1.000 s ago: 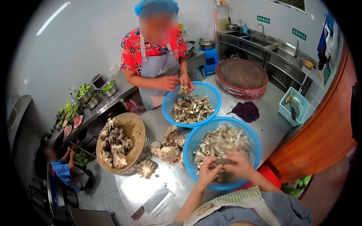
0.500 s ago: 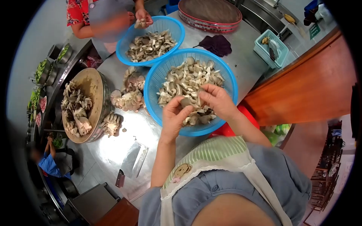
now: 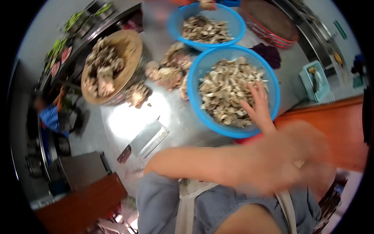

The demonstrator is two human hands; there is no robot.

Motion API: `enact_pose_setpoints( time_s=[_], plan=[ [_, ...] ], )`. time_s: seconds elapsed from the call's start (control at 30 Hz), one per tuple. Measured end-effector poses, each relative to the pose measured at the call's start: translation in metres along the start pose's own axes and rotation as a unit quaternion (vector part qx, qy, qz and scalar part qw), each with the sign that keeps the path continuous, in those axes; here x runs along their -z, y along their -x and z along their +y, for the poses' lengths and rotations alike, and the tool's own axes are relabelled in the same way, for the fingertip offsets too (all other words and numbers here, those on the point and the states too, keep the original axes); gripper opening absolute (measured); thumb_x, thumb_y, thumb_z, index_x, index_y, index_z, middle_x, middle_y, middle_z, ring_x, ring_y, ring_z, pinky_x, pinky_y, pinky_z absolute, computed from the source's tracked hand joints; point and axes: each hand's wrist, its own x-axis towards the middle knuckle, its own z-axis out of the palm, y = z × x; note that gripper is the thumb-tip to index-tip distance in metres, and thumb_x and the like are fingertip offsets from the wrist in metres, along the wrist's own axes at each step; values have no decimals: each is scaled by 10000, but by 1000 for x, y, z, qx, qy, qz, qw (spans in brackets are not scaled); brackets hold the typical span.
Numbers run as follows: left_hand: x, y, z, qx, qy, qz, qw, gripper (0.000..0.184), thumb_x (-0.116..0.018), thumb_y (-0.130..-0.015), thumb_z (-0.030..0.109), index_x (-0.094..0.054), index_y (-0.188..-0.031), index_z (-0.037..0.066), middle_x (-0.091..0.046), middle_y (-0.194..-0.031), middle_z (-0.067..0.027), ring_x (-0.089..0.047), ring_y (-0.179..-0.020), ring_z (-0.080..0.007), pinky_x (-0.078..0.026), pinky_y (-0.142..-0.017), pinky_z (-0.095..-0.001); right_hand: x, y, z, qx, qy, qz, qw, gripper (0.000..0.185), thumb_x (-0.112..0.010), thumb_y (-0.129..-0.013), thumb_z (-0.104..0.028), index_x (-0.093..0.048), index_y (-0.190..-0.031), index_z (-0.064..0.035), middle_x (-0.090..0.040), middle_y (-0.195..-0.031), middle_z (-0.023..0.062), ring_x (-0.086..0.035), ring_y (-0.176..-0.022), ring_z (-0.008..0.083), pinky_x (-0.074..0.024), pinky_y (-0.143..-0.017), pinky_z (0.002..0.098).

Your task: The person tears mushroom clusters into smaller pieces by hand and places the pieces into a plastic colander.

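Observation:
My right hand point(image 3: 260, 105) reaches over the near blue basket point(image 3: 193, 99), its fingers spread over the torn grey mushrooms point(image 3: 224, 93) inside. My left hand point(image 3: 288, 156) is smeared by motion, close to the camera, with the forearm crossing in front of my chest toward the right. Its fingers cannot be made out. Left of the basket, mushroom clusters point(image 3: 169, 72) lie on the metal table point(image 3: 177, 128). A cleaver point(image 3: 144, 137) rests flat nearer to me.
A round wooden board point(image 3: 130, 46) bears more clusters at the left. Behind, a co-worker's hand point(image 3: 207, 4) is over the second blue basket point(image 3: 239, 29). A red-rimmed round stack point(image 3: 272, 23), dark purple cloth point(image 3: 268, 54) and teal basket point(image 3: 315, 85) stand right.
The view has shifted. My hands, earlier together over the near basket with a mushroom piece, are now apart; the left has swung across my body to the right, and the right has spread its fingers.

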Motion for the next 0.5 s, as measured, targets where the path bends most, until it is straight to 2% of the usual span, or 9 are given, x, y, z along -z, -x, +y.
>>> enact_pose_setpoints(
  time_s=[0.07, 0.1, 0.17, 0.2, 0.33, 0.5],
  plan=[
    [-30, -17, 9, -98, 30, 24, 994, 335, -604, -900, 148, -655, -1207, 21, -591, -1235, -182, -592, -1113, -332, -452, -976, -416, -5, -2, -7, 70, 150, -5, 986, 627, -694, -910, -352, -486, -1475, -175, -279, -1600, 207, -213, -1484, 424, -199, -1155, 597],
    [-46, -19, 14, -120, 22, 34, 992, 332, -598, -904, 151, -655, -1206, 24, -592, -1220, -176, -591, -1100, -323, -454, -963, -411, -10, -5, -4, 79, 145, -16, 986, 627, -694, -910, -352, -486, -1475, -175, -279, -1600, 207, -213, -1484, 424, -199, -1155, 597],
    [-58, -19, 21, -144, 6, 47, 988, 326, -584, -911, 158, -654, -1204, 31, -594, -1190, -163, -591, -1074, -305, -459, -937, -403, -20, -18, 3, 102, 223, 7, 969, 611, -672, -927, -373, -484, -1474, -174, -293, -1587, 225, -230, -1471, 439, -165, -1162, 599],
    [-59, -19, 24, -150, -4, 57, 987, 323, -578, -915, 161, -654, -1203, 35, -595, -1175, -156, -591, -1061, -296, -461, -924, -398, -21, -23, 3, 83, 221, 1, 972, 591, -664, -930, -351, -495, -1463, -161, -302, -1584, 225, -236, -1472, 431, -173, -1167, 582],
    [-63, -20, 26, -167, -32, 69, 983, 314, -551, -930, 175, -652, -1200, 49, -598, -1114, -131, -590, -1009, -260, -470, -873, -381, -26, -34, 8, 107, 223, 4, 969, 577, -659, -935, -309, -487, -1458, -136, -329, -1570, 214, -259, -1459, 434, -209, -1163, 575],
    [-46, -13, 27, -191, -78, 85, 975, 307, -518, -949, 192, -651, -1195, 68, -603, -1038, -99, -589, -944, -215, -482, -808, -360, -24, -30, -4, 99, 222, -2, 970, 586, -675, -922, -272, -482, -1459, -140, -356, -1551, 202, -270, -1449, 438, -246, -1149, 583]
  ],
)
